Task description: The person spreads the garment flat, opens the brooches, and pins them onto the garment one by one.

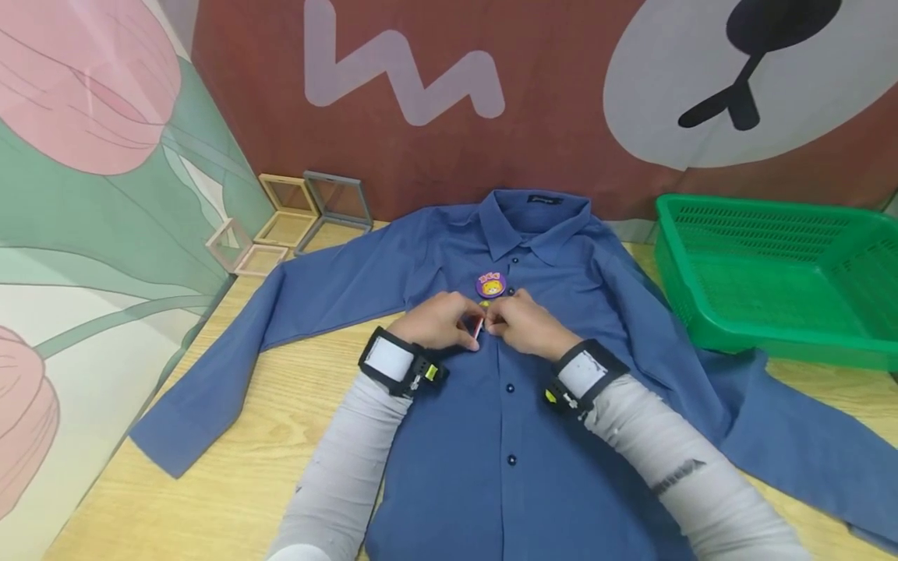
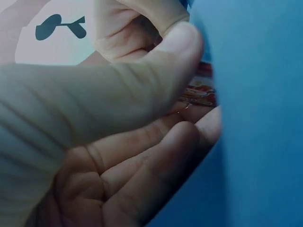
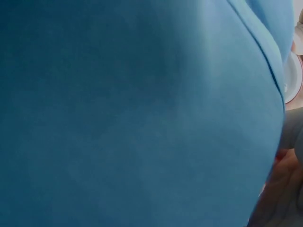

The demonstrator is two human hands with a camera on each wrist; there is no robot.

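A blue button-up shirt point(image 1: 449, 452) lies spread on the table with its collar at the far side. My left hand point(image 1: 442, 321) pinches a small red-and-white pin badge point(image 1: 479, 327) at the front placket; its printed face point(image 2: 201, 90) shows between thumb and fingers in the left wrist view. Opposite it, my right hand point(image 1: 526, 323) has its fingers curled at the placket, pinching the cloth; its fingertips are partly hidden. Raised shirt fabric point(image 3: 142, 118) fills most of the right wrist view, with the badge's white back point(image 3: 294, 78) at the right edge. A round purple bear badge point(image 1: 491, 285) sits on the chest just above both hands.
A green plastic basket point(image 1: 779, 331) stands at the right, close to the shirt's sleeve. Several small hinged frames, one yellow point(image 1: 288, 230), one grey point(image 1: 338, 199) and one pink point(image 1: 261, 259), stand at the back left. A printed wall backdrop point(image 1: 547, 117) borders the wooden table point(image 1: 309, 413).
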